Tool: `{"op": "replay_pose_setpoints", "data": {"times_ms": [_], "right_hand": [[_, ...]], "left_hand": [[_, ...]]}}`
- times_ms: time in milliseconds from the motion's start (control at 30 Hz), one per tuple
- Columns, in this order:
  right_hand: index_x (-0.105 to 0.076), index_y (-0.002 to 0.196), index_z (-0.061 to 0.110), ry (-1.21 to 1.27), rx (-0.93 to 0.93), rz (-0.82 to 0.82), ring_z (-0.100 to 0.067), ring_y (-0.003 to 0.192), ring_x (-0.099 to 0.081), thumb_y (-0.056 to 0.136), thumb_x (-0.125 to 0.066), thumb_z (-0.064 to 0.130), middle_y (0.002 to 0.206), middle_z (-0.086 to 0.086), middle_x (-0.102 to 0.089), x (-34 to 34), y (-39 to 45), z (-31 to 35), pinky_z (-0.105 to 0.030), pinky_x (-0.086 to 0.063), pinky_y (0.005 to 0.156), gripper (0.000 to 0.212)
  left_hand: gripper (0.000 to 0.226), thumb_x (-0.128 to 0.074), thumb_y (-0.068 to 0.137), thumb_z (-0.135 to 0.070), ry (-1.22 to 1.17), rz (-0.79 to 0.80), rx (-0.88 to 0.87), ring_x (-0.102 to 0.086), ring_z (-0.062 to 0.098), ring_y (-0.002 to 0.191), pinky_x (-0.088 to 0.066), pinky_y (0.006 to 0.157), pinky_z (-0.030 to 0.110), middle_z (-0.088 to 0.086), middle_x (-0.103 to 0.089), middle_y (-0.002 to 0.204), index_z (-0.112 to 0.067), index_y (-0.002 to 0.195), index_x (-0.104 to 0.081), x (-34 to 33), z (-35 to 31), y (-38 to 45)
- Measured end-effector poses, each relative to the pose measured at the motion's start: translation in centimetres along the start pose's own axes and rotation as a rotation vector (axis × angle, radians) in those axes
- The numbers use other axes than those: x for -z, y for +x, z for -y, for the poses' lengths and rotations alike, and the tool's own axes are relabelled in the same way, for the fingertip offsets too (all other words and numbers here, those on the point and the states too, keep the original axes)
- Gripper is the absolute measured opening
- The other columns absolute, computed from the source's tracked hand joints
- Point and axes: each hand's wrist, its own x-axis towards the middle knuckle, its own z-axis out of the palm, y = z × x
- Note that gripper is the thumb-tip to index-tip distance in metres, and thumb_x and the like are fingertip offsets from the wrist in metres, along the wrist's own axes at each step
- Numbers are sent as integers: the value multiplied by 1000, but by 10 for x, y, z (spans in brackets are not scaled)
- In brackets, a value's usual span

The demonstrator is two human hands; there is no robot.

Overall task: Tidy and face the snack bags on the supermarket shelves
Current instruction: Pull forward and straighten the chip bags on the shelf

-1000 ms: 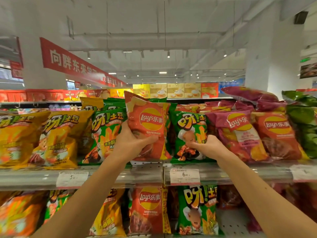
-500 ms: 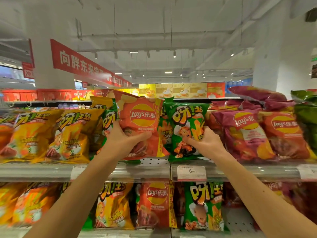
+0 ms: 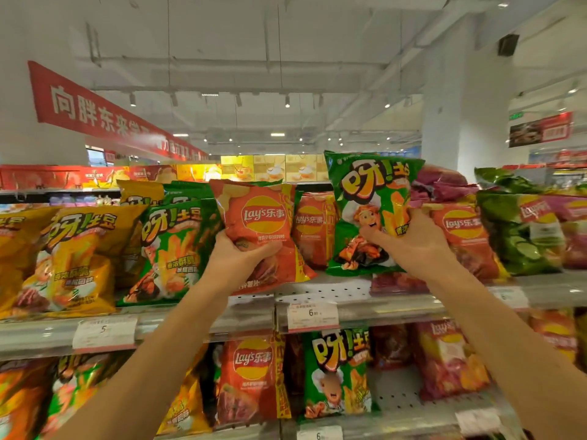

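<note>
While we stand at the long grey perforated-metal upper shelf [image 3: 333,292], its row of glossy foil snack bags runs yellow, green, red and purple, with a bare gap at the middle. Our right hand [image 3: 413,246] grips the large green crinkled potato-stick bag [image 3: 368,214] low on its face, lifted clear above the shelf. Our left hand [image 3: 236,260] clutches the smaller orange-red Lay's crisp bag [image 3: 260,230] near its bottom, tilted, its base near the shelf front. We judge both bags are about to swap places. Squeezing this hard could crush crisps or burst a seam, and either bag could topple the standing red Lay's bags [image 3: 313,227] behind the gap.
</note>
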Motion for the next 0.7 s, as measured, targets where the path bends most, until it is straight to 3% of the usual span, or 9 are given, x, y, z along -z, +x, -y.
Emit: {"op": "replay_pose_setpoints", "data": {"times_ms": [100, 200, 467, 567, 700], "right_hand": [[-57, 118, 22, -9, -26, -39, -21, 102, -61, 76, -81, 56, 106, 6, -67, 26, -6, -10, -36, -47, 88, 59], [-59, 119, 22, -24, -44, -57, -19, 103, -62, 77, -81, 54, 106, 6, -68, 45, -14, -22, -36, -47, 87, 57], [-59, 119, 23, -77, -103, -99, -20, 97, -61, 74, -80, 56, 100, 10, -66, 71, -27, -53, -33, -41, 80, 60], [-61, 117, 25, -53, -92, -98, -10, 90, -59, 74, -81, 55, 100, 14, -66, 70, -32, -57, -33, -41, 77, 57], [-59, 117, 25, -35, -83, -63, -17, 97, -62, 75, -81, 55, 103, 9, -67, 57, -35, -51, -36, -46, 81, 56]], "left_hand": [[92, -91, 61, -48, -11, 44, 28, -56, 0, 93, -47, 83, 27, -17, -59, 107, -30, 133, -36, -32, 6, 9], [96, -93, 58, -45, -41, 94, 68, -52, -2, 88, -41, 87, 31, -22, -55, 100, -32, 133, -34, -63, 11, 15], [116, -94, 60, -39, -43, 203, 175, -49, 17, 110, -42, 97, 37, -3, -52, 130, -19, 148, -22, -110, 24, 37], [122, -93, 61, -43, -14, 239, 193, -46, 18, 112, -40, 95, 36, -3, -48, 130, -21, 151, -14, -113, 26, 41], [130, -91, 54, -56, 62, 298, 213, -47, 24, 131, -40, 104, 39, 0, -47, 144, -17, 154, -17, -108, 27, 46]]}}
